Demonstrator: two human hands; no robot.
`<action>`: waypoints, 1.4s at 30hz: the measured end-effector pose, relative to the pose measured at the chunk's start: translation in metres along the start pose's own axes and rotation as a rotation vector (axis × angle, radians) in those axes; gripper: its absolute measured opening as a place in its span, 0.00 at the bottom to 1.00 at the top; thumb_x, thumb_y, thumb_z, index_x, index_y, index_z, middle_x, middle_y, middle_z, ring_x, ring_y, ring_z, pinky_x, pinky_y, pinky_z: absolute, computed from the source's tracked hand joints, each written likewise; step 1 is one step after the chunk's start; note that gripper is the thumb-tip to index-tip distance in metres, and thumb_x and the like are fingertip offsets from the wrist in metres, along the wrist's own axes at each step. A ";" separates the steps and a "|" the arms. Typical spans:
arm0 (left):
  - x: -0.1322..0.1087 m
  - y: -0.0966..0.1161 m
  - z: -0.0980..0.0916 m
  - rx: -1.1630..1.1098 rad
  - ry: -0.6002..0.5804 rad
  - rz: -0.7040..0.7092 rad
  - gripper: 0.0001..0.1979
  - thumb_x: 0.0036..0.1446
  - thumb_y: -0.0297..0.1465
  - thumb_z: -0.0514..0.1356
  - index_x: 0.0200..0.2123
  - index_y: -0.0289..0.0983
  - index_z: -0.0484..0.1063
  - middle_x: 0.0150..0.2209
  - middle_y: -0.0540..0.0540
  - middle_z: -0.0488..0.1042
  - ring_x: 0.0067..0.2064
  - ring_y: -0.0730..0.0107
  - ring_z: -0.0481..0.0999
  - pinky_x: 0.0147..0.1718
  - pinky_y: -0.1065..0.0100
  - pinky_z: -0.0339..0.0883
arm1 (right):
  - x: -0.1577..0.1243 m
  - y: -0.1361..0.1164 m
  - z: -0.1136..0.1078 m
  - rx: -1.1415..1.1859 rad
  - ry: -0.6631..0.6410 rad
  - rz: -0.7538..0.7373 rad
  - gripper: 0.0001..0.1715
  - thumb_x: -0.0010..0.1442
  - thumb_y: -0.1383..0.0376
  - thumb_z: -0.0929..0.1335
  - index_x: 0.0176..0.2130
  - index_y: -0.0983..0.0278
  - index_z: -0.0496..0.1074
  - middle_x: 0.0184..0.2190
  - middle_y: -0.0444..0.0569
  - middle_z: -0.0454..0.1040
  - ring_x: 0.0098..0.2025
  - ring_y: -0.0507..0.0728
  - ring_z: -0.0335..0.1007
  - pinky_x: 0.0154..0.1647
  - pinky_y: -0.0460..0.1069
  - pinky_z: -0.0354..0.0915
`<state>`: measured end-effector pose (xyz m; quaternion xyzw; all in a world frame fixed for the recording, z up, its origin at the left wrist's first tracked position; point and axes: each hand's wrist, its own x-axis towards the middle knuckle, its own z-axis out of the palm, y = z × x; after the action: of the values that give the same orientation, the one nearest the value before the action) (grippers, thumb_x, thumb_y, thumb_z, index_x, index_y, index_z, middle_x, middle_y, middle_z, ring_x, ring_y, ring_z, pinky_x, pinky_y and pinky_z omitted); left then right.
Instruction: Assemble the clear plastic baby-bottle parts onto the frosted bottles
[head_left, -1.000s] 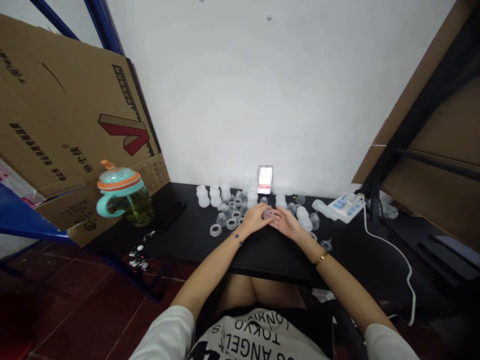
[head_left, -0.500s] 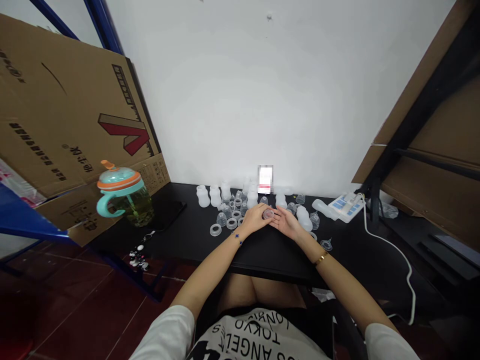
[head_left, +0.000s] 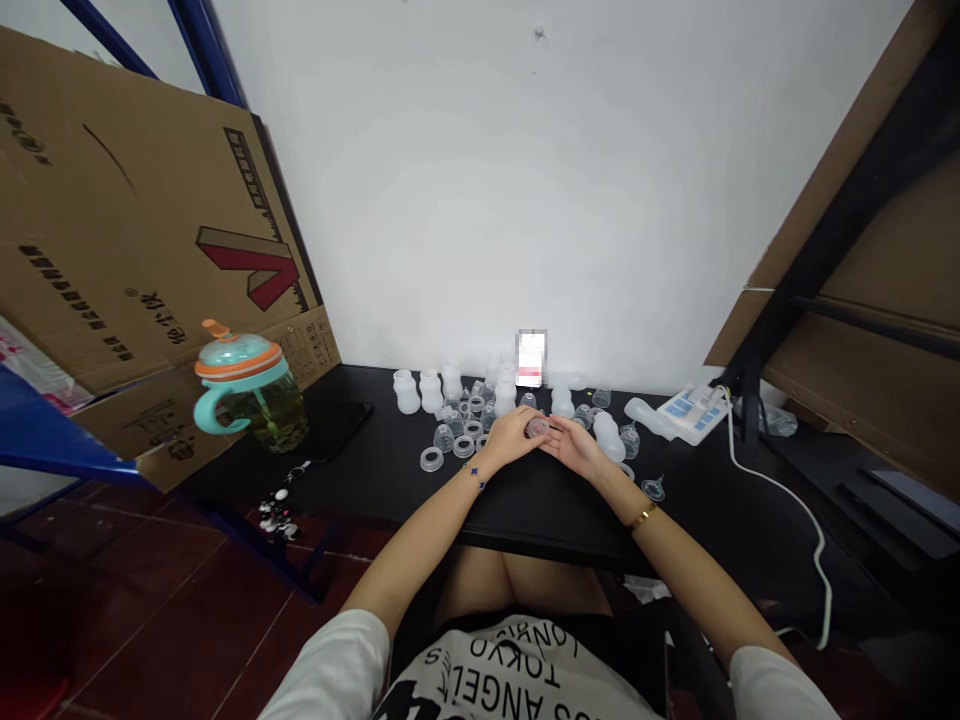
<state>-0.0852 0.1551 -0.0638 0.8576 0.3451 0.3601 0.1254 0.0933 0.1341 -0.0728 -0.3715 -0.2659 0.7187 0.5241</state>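
Note:
Over the black table (head_left: 525, 512), my left hand (head_left: 510, 437) pinches a clear round baby-bottle piece (head_left: 538, 428) between thumb and fingers. Whether it is a collar, a cap or a nipple base, I cannot tell. My right hand (head_left: 576, 449) is at its right side, fingers stretched out and partly open, their tips at or touching the rim. Left of my hands lie several loose translucent collar rings (head_left: 432, 459) and clear domed caps (head_left: 443, 437). White bottles (head_left: 406, 392) stand behind them. Close to my right hand a white bottle (head_left: 608, 437) lies tilted, with a silicone nipple (head_left: 653, 489) farther right.
A lit phone (head_left: 531, 360) leans against the wall. On the right are a power strip (head_left: 690, 412) and its white cable (head_left: 795, 495). To the left stand a teal-handled tea jug (head_left: 251, 390), a dark flat device (head_left: 334, 430) and a large cardboard box (head_left: 150, 220).
Almost nothing differs. My hands stay in the same place around the clear piece, with only a slight shift of the fingers.

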 end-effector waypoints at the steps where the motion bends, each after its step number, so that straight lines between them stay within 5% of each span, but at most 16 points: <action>1: 0.000 0.000 0.000 -0.004 0.001 -0.001 0.14 0.59 0.35 0.64 0.48 0.42 0.75 0.48 0.47 0.77 0.45 0.63 0.78 0.40 0.66 0.70 | 0.001 0.000 -0.001 -0.003 0.000 0.001 0.06 0.67 0.68 0.65 0.41 0.63 0.72 0.34 0.51 0.81 0.33 0.55 0.79 0.42 0.50 0.76; 11: 0.001 0.002 -0.001 -0.058 0.079 -0.023 0.16 0.62 0.39 0.62 0.51 0.41 0.73 0.49 0.47 0.77 0.40 0.66 0.77 0.42 0.66 0.70 | 0.012 0.005 -0.012 -0.033 0.002 0.003 0.05 0.66 0.69 0.64 0.40 0.63 0.71 0.34 0.52 0.81 0.36 0.57 0.81 0.46 0.54 0.76; 20: 0.006 -0.006 0.002 -0.244 0.253 -0.171 0.16 0.65 0.40 0.58 0.52 0.40 0.70 0.50 0.45 0.77 0.37 0.70 0.75 0.39 0.67 0.70 | 0.011 0.006 -0.012 -0.089 0.041 -0.033 0.17 0.59 0.80 0.66 0.46 0.67 0.74 0.36 0.54 0.82 0.39 0.56 0.82 0.45 0.50 0.77; 32: 0.005 -0.007 0.003 -0.274 0.271 -0.182 0.14 0.66 0.39 0.57 0.51 0.40 0.71 0.50 0.45 0.77 0.38 0.69 0.76 0.40 0.67 0.71 | 0.007 0.003 -0.008 -0.118 0.042 -0.028 0.05 0.63 0.70 0.70 0.41 0.66 0.76 0.37 0.54 0.83 0.36 0.55 0.81 0.41 0.48 0.77; 42: 0.006 -0.006 0.004 -0.184 0.257 -0.132 0.15 0.60 0.36 0.63 0.50 0.39 0.73 0.47 0.46 0.77 0.36 0.70 0.75 0.40 0.66 0.70 | 0.005 0.005 -0.006 -0.146 0.040 -0.062 0.12 0.57 0.78 0.71 0.42 0.67 0.76 0.35 0.53 0.83 0.40 0.57 0.81 0.47 0.49 0.76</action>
<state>-0.0827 0.1639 -0.0662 0.7651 0.3792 0.4877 0.1817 0.0943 0.1373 -0.0815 -0.4146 -0.3185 0.6733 0.5228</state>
